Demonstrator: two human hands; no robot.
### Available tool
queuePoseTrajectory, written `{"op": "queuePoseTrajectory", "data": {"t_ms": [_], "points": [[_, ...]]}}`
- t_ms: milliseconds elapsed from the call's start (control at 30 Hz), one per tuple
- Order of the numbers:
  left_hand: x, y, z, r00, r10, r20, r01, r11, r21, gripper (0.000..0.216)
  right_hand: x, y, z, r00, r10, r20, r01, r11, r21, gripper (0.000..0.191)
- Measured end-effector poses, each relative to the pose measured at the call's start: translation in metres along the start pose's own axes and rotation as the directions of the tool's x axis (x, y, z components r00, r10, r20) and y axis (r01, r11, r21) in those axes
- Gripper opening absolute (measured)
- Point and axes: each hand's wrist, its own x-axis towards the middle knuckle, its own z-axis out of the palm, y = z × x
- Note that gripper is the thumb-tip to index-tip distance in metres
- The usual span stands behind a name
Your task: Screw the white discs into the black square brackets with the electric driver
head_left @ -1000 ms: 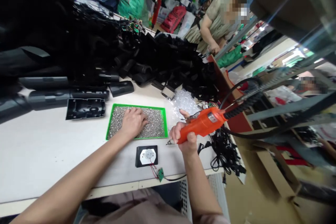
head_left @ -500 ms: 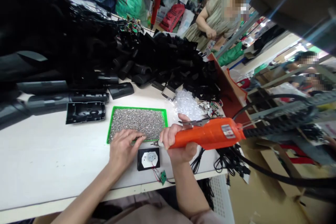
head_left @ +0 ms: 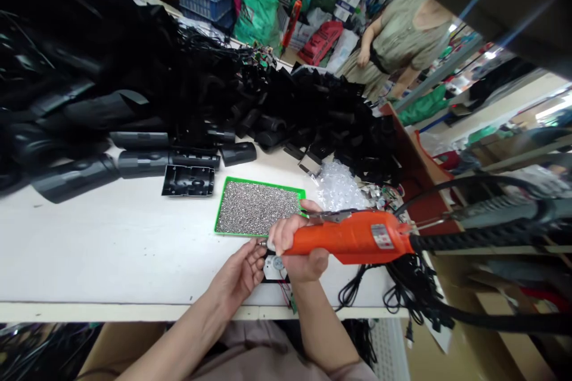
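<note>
An orange electric screwdriver lies nearly level in my right hand, whose fingers wrap round its front end. Its bit points left. At the bit's tip, my left hand pinches thumb and forefinger together; whatever is between them is too small to make out. Just behind both hands sits a green tray filled with small metal screws. Below the bit lies a black part with a white plate and round motor, partly covered by my hands. Thin wires run from it to a small green circuit board.
Black plastic housings line the left, with a large dark pile behind. An open half-shell lies left of the tray. Clear plastic pieces and black cables are at the right. A person stands across the table.
My left hand has left the tray's front edge and come to the screwdriver's tip. The camera view has shifted, so the table items appear further right.
</note>
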Motion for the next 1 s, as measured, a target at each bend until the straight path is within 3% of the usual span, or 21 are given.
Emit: {"op": "queuePoseTrajectory", "data": {"t_ms": [267, 333, 400, 433, 467, 500, 533, 600, 633, 667, 767, 900, 1000], "points": [[-0.002, -0.006, -0.005, 1.000, -0.022, 0.015, 0.022, 0.999, 0.024, 0.013, -0.003, -0.003, 0.002, 0.996, -0.081, 0.045, 0.078, 0.995, 0.063, 0.045], [-0.004, -0.009, -0.008, 0.999, -0.001, 0.036, -0.002, 0.994, 0.110, 0.013, -0.003, -0.006, 0.003, 0.998, -0.059, 0.033, 0.058, 0.998, 0.033, 0.049], [-0.007, -0.007, -0.010, 0.992, 0.086, 0.088, -0.110, 0.938, 0.329, 0.021, -0.002, -0.013, 0.001, 0.999, -0.036, 0.010, 0.036, 0.999, -0.026, 0.056], [-0.009, -0.005, -0.010, 0.975, 0.178, 0.133, -0.220, 0.853, 0.473, 0.027, -0.001, -0.019, -0.002, 0.999, -0.035, -0.004, 0.035, 0.998, -0.057, 0.059], [-0.010, -0.002, -0.010, 0.934, 0.298, 0.196, -0.354, 0.706, 0.613, 0.032, 0.001, -0.025, -0.006, 0.999, -0.040, -0.014, 0.039, 0.995, -0.088, 0.061], [-0.010, 0.002, -0.010, 0.859, 0.426, 0.283, -0.483, 0.495, 0.722, 0.036, 0.002, -0.032, -0.012, 0.999, -0.050, -0.019, 0.048, 0.992, -0.114, 0.062], [-0.010, 0.006, -0.008, 0.755, 0.523, 0.396, -0.577, 0.242, 0.780, 0.037, 0.003, -0.039, -0.019, 0.998, -0.064, -0.022, 0.061, 0.989, -0.133, 0.062], [-0.007, 0.012, -0.006, 0.562, 0.532, 0.633, -0.628, -0.223, 0.746, 0.034, 0.001, -0.048, -0.034, 0.996, -0.088, -0.014, 0.084, 0.984, -0.158, 0.059], [-0.004, 0.012, -0.005, 0.507, 0.465, 0.726, -0.619, -0.390, 0.682, 0.035, -0.002, -0.050, -0.042, 0.996, -0.089, -0.006, 0.087, 0.983, -0.164, 0.057], [0.000, 0.011, -0.005, 0.482, 0.373, 0.793, -0.611, -0.506, 0.609, 0.036, -0.006, -0.049, -0.050, 0.996, -0.085, -0.002, 0.083, 0.982, -0.168, 0.056], [0.013, 0.000, -0.011, 0.466, 0.210, 0.859, -0.580, -0.660, 0.477, 0.040, -0.024, -0.033, -0.067, 0.999, -0.036, -0.018, 0.032, 0.980, -0.196, 0.059], [0.029, -0.011, -0.024, 0.463, 0.209, 0.861, -0.528, -0.716, 0.457, 0.030, -0.040, -0.006, -0.076, 0.999, 0.019, -0.046, -0.030, 0.970, -0.243, 0.067], [0.035, -0.012, -0.028, 0.461, 0.219, 0.860, -0.511, -0.727, 0.459, 0.026, -0.042, 0.004, -0.079, 0.999, 0.037, -0.001, -0.036, 0.968, -0.250, 0.061]]}}
